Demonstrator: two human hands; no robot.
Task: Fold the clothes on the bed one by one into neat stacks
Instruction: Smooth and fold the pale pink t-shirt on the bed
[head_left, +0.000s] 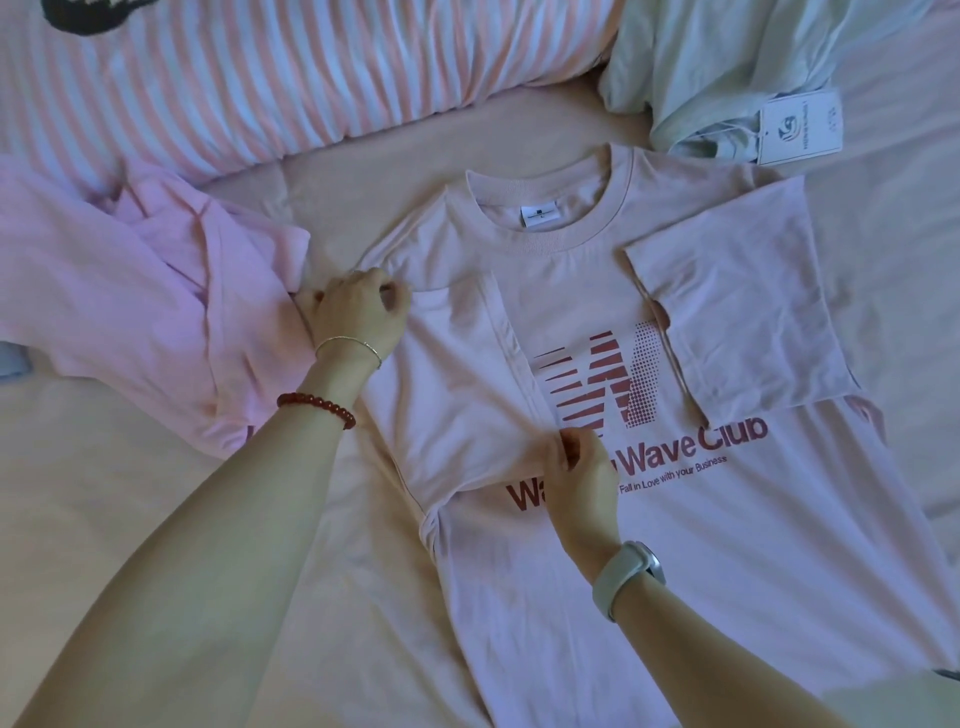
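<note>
A pale pink T-shirt (727, 545) with a dark red "Wave Club" print lies face up on the bed, collar away from me. Both its sleeves are folded inward over the chest. My left hand (358, 312) pinches the shirt at the left shoulder, where that sleeve begins. My right hand (579, 478) pinches the hem of the folded left sleeve (457, 384), over the print. The right sleeve (737, 317) lies flat across the chest, free of both hands.
A crumpled pink garment (145, 312) lies just left of my left hand. A pale green garment (727, 62) with a white hang tag (800, 127) sits at the far right. A pink-and-white striped duvet (285, 78) runs along the far side. The peach bedsheet (130, 519) surrounds everything.
</note>
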